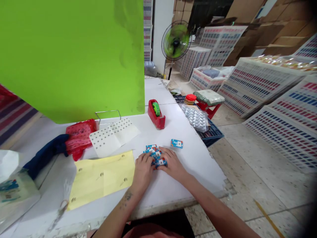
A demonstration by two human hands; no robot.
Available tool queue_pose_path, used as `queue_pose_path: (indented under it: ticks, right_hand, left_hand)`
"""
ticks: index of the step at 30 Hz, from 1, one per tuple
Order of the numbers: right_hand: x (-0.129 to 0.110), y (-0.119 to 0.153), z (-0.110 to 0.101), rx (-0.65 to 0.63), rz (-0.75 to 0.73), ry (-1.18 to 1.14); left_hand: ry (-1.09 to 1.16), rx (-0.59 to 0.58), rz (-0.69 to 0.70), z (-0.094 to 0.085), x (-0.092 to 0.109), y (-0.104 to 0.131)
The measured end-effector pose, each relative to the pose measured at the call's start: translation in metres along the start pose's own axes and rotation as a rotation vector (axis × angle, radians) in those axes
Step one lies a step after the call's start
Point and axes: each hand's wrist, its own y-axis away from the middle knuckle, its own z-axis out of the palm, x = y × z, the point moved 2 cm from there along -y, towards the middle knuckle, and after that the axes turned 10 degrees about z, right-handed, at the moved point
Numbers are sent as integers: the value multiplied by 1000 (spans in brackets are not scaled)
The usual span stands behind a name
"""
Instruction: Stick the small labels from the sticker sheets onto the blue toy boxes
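A small pile of blue printed cards (156, 154) with white lettering and orange corners lies on the white table. My left hand (144, 168) closes on the pile's left side, its fingers curled over the edge. From the right, my right hand (172, 162) grips the same cards, with fingertips and thumb against them. The cards overlap unevenly, and my fingers hide part of them. One more blue card (176, 143) lies flat by itself, beyond my right hand. Left of my left hand is a yellow sheet (104, 177) with small dark logos.
A red tape dispenser (156, 114) stands beyond the cards. A dotted white sheet (114, 135), a pink-red package (80, 135) and a dark blue cloth (46, 153) lie at left. A green panel (74, 59) rises behind. A dark crate (210, 134) stands beside the table's right edge.
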Motion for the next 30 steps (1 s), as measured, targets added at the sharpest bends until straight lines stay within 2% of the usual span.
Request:
queue_pose_path:
  ticks: [6,10,14,21,30]
  right_hand:
    - [-1,2,1,-16,10,41]
    - [-3,1,1,-39,-8,80]
    - [-4,-6,-3,-54,3,143]
    - [-5,-11,-6,-104,-36,239]
    - [0,1,2,-63,-38,145]
  left_hand:
    - [-3,19,-27,2,0,5]
    - [-43,44,-136,-1,-5,2]
    - [-61,-18,-227,-2,-10,-2]
    - [-47,-28,-190,2,-7,0]
    - [-19,-30,-141,0,-6,2]
